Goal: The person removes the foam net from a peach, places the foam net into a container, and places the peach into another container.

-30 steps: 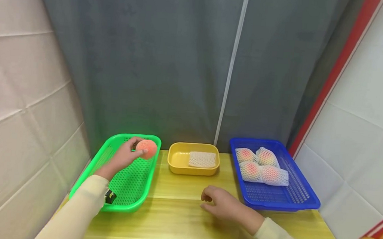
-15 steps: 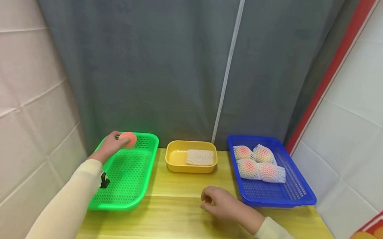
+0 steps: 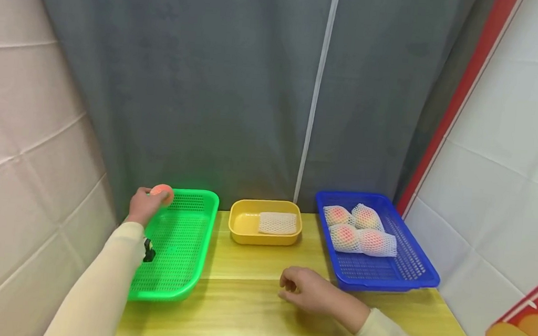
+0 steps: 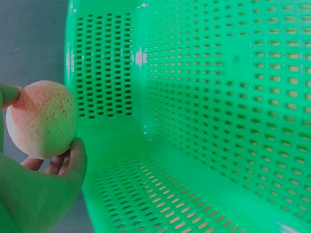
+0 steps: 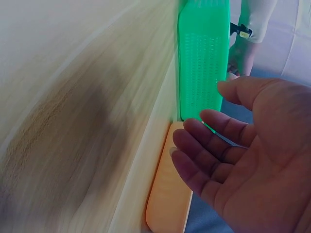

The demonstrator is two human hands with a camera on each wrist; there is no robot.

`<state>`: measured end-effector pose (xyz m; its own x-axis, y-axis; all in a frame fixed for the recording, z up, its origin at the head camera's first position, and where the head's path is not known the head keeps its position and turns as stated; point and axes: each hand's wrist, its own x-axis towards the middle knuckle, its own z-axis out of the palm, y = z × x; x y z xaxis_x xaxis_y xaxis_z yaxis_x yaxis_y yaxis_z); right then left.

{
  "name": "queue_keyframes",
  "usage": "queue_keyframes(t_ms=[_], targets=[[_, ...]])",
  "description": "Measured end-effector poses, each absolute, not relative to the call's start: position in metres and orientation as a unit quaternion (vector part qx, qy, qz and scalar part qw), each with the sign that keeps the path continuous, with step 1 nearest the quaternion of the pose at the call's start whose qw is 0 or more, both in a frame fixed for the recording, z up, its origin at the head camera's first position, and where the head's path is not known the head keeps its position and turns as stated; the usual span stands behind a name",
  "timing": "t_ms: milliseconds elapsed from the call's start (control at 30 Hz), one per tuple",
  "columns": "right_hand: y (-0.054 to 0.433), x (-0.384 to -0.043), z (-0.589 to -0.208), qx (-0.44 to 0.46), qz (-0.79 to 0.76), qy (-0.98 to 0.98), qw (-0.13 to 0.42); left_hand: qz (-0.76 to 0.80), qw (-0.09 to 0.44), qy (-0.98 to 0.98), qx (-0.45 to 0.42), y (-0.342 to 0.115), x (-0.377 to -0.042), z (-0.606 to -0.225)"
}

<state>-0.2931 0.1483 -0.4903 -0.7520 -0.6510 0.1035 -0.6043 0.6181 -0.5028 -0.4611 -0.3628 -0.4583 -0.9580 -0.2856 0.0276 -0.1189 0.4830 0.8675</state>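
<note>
My left hand (image 3: 143,206) grips a pinkish-red peach (image 4: 43,119) between thumb and fingers, at the far left corner of the green basket (image 3: 174,253). In the left wrist view the peach overlaps the basket's rim, and the mesh floor beyond it is bare. My right hand (image 3: 309,290) hovers low over the table with loosely curled fingers and nothing in them. From the right wrist view, its palm (image 5: 272,160) and relaxed fingers show. Between the hands, at the back, a yellow tray (image 3: 240,234) holds a folded white foam net (image 3: 277,223).
On the right a blue basket (image 3: 415,243) contains several peaches in white foam nets (image 3: 343,238). A grey curtain (image 3: 200,78) hangs right behind the containers. Pale walls (image 3: 514,129) flank the wooden table (image 3: 239,303) on both sides.
My left hand has carried the peach left, from over the green basket's far right part to its far left corner. The right hand has stayed nearly still. The head view has shifted slightly.
</note>
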Motion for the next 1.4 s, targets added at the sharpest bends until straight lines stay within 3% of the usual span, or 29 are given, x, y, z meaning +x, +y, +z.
queue_keyframes(t_ms=[333, 733, 1133, 1400], targets=[[0.147, -0.290, -0.491, -0.360, -0.262, 0.894, 0.056, -0.435, 0.077, -0.892, 0.100, -0.366, -0.473, -0.482], [0.147, -0.291, -0.483, -0.367, -0.254, 0.894, 0.043, -0.341, 0.108, -0.932, 0.058, -0.369, -0.489, -0.496], [0.146, -0.286, -0.483, -0.368, -0.247, 0.895, 0.043, -0.334, 0.062, -0.939, 0.060, -0.360, -0.478, -0.504], [0.146, -0.284, -0.483, -0.375, -0.244, 0.893, 0.051, -0.326, 0.079, -0.941, 0.043, -0.362, -0.478, -0.511]])
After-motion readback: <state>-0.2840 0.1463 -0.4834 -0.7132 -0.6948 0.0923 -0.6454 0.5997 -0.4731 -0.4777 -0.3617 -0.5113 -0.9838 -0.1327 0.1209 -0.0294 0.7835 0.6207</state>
